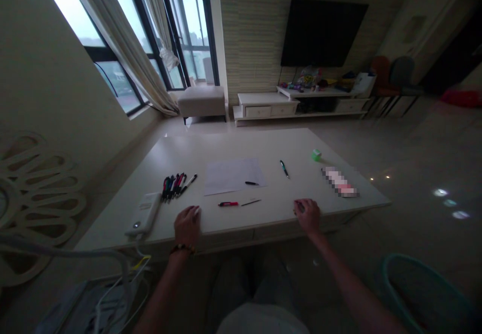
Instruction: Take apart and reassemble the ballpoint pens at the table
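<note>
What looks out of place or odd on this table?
A red pen body lies apart from a thin black rod, possibly its refill, so that pen looks taken apart. The sheet of paper also sits askew on the white table, and a pink item at right is pixelated, unreadable.

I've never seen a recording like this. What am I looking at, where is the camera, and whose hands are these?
This single picture comes from a camera worn on a person's head, looking forward and down, so the two arms are the wearer's own. No machine appears. The left hand and right hand rest at the near edge of a white table. Neither clearly holds anything, though the fingertips are hard to make out. On the table lie a sheet of paper, a row of pens, a single pen, a red pen, and a white rectangular device. A pixelated patch hides one object.
</note>
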Demonstrator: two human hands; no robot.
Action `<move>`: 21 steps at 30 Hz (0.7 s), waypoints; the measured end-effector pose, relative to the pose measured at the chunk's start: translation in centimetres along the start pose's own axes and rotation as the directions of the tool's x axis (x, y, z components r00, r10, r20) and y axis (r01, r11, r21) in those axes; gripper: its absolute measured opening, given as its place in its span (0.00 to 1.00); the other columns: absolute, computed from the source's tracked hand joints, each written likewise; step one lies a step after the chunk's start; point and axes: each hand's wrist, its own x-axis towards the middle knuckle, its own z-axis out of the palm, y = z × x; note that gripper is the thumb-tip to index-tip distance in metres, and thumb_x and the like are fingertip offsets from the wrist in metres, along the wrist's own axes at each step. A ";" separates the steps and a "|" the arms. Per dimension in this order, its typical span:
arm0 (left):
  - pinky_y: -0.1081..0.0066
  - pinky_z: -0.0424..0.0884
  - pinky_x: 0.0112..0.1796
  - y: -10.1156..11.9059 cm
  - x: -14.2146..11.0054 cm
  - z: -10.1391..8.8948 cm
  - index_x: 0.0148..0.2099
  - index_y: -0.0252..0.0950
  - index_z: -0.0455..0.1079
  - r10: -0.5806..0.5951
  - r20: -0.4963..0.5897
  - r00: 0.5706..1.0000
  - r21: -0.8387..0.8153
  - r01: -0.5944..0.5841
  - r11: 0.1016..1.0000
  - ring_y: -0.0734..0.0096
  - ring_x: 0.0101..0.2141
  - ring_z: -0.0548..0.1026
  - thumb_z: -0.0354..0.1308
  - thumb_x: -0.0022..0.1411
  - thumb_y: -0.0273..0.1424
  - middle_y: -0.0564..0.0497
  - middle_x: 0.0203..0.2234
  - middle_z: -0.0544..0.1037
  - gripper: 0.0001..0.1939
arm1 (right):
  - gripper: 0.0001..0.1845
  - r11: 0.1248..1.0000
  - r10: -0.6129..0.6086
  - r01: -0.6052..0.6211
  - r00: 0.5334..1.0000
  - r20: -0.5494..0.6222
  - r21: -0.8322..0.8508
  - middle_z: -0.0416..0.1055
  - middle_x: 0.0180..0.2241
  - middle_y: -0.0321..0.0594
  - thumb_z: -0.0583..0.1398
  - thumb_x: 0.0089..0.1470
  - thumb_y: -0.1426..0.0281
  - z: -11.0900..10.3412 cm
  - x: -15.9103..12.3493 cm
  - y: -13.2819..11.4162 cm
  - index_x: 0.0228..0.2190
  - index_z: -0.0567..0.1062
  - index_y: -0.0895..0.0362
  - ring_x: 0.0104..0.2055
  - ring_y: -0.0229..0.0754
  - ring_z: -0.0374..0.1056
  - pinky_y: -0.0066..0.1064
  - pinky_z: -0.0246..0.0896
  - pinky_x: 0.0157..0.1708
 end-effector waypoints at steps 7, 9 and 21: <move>0.62 0.63 0.47 8.4 2.3 3.2 0.50 0.45 0.65 0.229 0.138 0.964 -0.110 -0.215 0.970 0.62 0.47 0.66 0.56 0.56 0.33 0.49 0.48 0.68 0.18 | 0.09 0.955 -0.222 0.169 0.951 0.213 0.242 0.66 0.35 0.41 0.62 0.48 0.69 3.0 0.9 -10.1 0.35 0.75 0.53 0.39 0.43 0.60 0.34 0.55 0.41; 0.61 0.63 0.46 9.2 2.6 3.8 0.44 0.44 0.69 0.216 0.149 0.965 -0.103 -0.202 0.974 0.62 0.46 0.66 0.55 0.57 0.34 0.49 0.47 0.69 0.12 | 0.09 0.952 -0.235 0.173 0.941 0.242 0.252 0.65 0.35 0.40 0.63 0.46 0.70 3.7 1.5 -11.7 0.34 0.76 0.52 0.40 0.43 0.60 0.35 0.55 0.41; 0.67 0.64 0.42 9.3 2.1 3.6 0.45 0.37 0.63 0.320 0.016 0.947 -0.252 -0.306 0.918 0.68 0.38 0.69 0.44 0.62 0.23 0.48 0.36 0.72 0.11 | 0.01 0.958 -0.285 0.246 0.876 0.390 0.148 0.67 0.34 0.43 0.62 0.48 0.71 4.7 3.1 -13.2 0.27 0.74 0.55 0.41 0.46 0.57 0.36 0.50 0.39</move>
